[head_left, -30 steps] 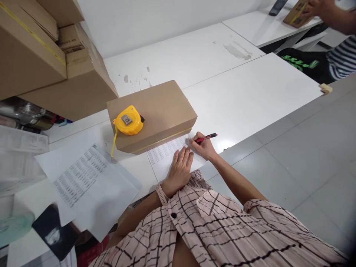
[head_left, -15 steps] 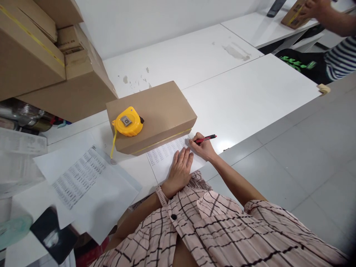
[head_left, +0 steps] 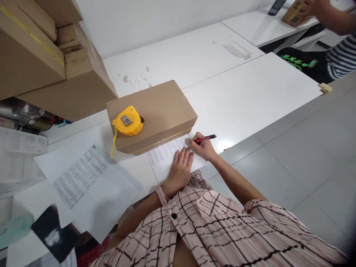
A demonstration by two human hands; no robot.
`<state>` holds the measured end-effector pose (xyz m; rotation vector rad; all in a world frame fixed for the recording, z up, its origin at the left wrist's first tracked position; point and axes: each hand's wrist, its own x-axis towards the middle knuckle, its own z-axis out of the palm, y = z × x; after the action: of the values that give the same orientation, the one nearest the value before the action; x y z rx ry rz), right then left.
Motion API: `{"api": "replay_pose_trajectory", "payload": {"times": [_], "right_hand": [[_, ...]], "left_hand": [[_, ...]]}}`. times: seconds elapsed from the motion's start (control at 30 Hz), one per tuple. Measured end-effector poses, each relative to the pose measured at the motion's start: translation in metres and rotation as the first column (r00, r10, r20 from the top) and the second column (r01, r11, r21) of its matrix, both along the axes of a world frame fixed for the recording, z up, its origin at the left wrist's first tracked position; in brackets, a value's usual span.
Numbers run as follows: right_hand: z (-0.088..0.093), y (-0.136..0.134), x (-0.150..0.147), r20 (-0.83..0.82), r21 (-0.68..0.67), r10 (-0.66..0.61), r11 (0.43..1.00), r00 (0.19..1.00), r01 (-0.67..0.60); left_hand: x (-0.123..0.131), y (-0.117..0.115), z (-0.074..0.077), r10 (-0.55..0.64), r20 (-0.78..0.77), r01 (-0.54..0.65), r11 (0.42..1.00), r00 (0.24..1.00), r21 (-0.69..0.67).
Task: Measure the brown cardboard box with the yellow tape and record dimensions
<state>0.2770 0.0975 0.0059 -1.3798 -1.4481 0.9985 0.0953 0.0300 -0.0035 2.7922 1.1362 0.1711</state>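
White tabletop (head_left: 250,85) against a pale wall (head_left: 167,26), and the action's all at its near edge. Closest in, the left hand (head_left: 179,170) lies flat, fingers stretched out, gripping nothing, just resting on a printed sheet (head_left: 165,157), I'd guess so the paper doesn't skid. Just beside those, the right hand (head_left: 203,147) has its fingers pinched round a red and black pen (head_left: 205,138) over the same sheet; gripping low probably gives better control, though the tip's hidden. Well left of both hands, loose papers (head_left: 91,196) lie out of the way. Just beyond the fingers is a brown box (head_left: 164,104), with a yellow tape measure (head_left: 128,121) on its left end, likely parked there to stay handy but off the sheet. Way past the fingers, far right, a co-worker's hand (head_left: 314,7) is on a smaller carton (head_left: 294,13).
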Motion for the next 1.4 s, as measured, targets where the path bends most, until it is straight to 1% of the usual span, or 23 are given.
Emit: {"api": "replay_pose_trajectory", "payload": {"times": [0.27, 0.43, 0.7, 1.03, 1.3, 1.4], "right_hand": [[-0.0004, 0.0003, 0.0, -0.011, 0.015, -0.007, 1.0, 1.0, 0.007], [-0.001, -0.0005, 0.0001, -0.003, 0.025, -0.04, 0.999, 0.999, 0.04], [-0.001, 0.0001, -0.0002, -0.009, 0.0, -0.018, 1.0, 1.0, 0.018], [0.0016, -0.0002, -0.0005, -0.019, -0.01, -0.072, 0.997, 0.997, 0.072], [0.0012, 0.0004, -0.0005, 0.002, 0.024, -0.039, 0.999, 0.999, 0.039], [0.0017, 0.0001, -0.0006, 0.001, 0.018, -0.039, 0.999, 0.999, 0.039]], "left_hand": [[-0.0001, -0.0004, 0.0012, 0.001, 0.001, -0.001, 1.0, 1.0, -0.004], [-0.0003, -0.0004, 0.001, 0.0, 0.007, 0.0, 1.0, 1.0, 0.001], [-0.0002, -0.0002, -0.0018, -0.002, 0.022, 0.002, 1.0, 1.0, 0.018], [0.0008, 0.0003, 0.0007, 0.007, 0.015, -0.007, 1.0, 1.0, -0.014], [0.0, -0.0002, -0.0002, 0.0, 0.026, 0.0, 1.0, 1.0, 0.003], [0.0, 0.0, -0.0006, 0.004, 0.028, -0.005, 1.0, 1.0, 0.006]]}}
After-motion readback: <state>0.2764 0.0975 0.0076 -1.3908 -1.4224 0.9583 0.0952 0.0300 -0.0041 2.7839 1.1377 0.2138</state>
